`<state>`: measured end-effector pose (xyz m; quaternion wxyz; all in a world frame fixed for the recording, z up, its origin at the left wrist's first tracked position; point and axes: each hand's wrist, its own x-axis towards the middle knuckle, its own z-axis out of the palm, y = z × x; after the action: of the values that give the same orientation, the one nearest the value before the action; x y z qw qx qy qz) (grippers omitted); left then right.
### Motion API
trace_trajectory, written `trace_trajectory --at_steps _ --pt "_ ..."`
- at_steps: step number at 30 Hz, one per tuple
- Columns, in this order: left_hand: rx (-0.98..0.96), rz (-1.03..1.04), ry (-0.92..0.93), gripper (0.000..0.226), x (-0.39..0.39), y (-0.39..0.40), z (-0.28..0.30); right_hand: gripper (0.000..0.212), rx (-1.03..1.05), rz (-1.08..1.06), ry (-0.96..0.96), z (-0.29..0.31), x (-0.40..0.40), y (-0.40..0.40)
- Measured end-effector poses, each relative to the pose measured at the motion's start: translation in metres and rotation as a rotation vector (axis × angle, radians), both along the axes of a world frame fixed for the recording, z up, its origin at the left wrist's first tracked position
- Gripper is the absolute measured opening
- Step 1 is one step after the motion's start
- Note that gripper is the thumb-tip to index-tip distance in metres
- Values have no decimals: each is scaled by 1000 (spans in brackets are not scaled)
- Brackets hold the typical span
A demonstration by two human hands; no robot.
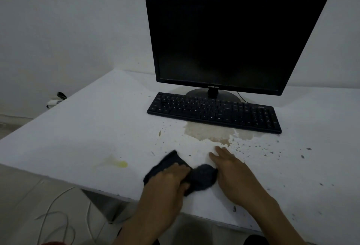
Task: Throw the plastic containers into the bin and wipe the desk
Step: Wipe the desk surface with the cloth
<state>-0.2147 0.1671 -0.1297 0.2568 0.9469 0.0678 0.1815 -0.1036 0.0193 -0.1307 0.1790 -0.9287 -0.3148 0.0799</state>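
A dark cloth (pixel 202 175) lies bunched on the white desk (pixel 87 128) near its front edge. My left hand (pixel 171 178) presses down on the cloth's left part, fingers curled over it. My right hand (pixel 231 172) rests flat on the desk just right of the cloth, fingers together and pointing away from me, its thumb side touching the cloth. A brownish spill (pixel 212 132) spreads in front of the keyboard, with dark specks scattered to its right. A yellow stain (pixel 121 164) marks the desk on the left. No plastic containers or bin are in view.
A black keyboard (pixel 214 111) lies behind the spill, and a black monitor (pixel 231 44), switched off, stands behind it against the wall. White cables (pixel 58 211) trail on the floor at the lower left. The desk's front edge runs just under my wrists.
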Motion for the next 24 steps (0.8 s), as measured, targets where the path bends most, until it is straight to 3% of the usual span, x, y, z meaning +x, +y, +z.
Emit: trace_trajectory --at_steps 4,10,16,21,24 --pt "4 118 -3 19 17 34 8 51 32 12 9 1 2 -2" --pt "-67 -138 43 42 -12 14 -1 52 9 40 7 0 3 -4" --pt "-21 22 -43 35 3 40 0 47 58 41 16 2 6 -3" --pt "-35 -296 -17 41 -3 5 -5 44 70 52 66 9 10 -4" --pt "50 -279 -25 34 3 6 -6 43 94 55 119 11 13 -7"
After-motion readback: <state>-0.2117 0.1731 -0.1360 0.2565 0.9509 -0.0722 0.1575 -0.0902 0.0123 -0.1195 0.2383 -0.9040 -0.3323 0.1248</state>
